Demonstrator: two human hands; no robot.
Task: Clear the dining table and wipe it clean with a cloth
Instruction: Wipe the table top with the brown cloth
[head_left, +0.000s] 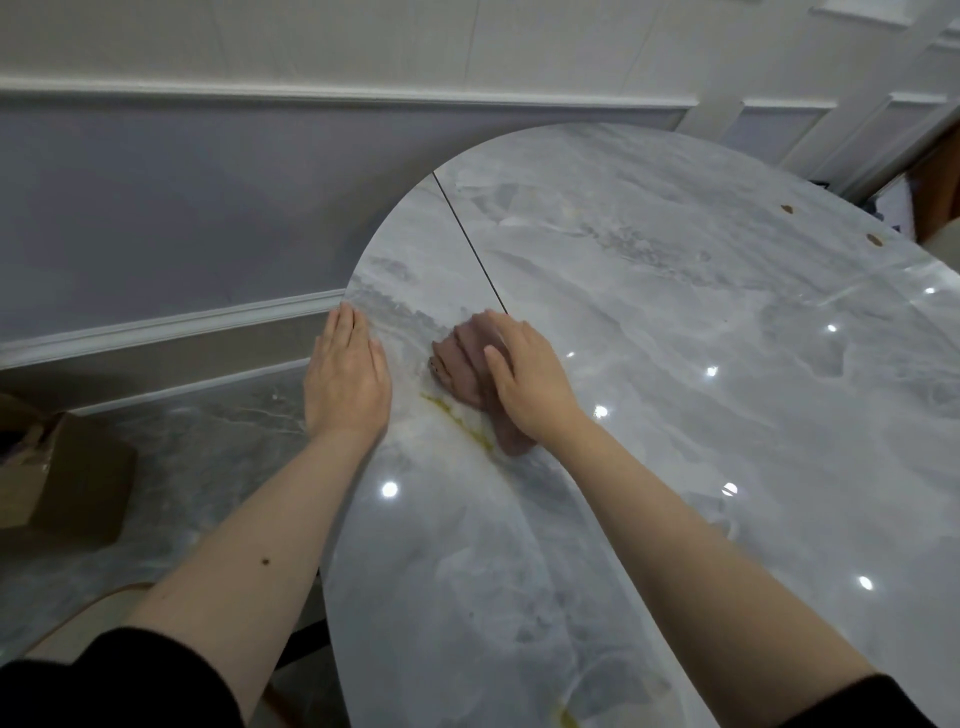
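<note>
Cloth (467, 371) lies on the marble surface (675, 364) under my right hand (524, 376), fingers flat, just beside the seam; left hand (345, 379) flat, holding nothing; I'd press evenly, overlapping strokes.

A crumpled pinkish-brown cloth (465, 371) sits bunched on the glossy grey marble dining table (675, 364) near its rounded edge, touching a yellow smear (457, 418) streaked across the surface.
</note>
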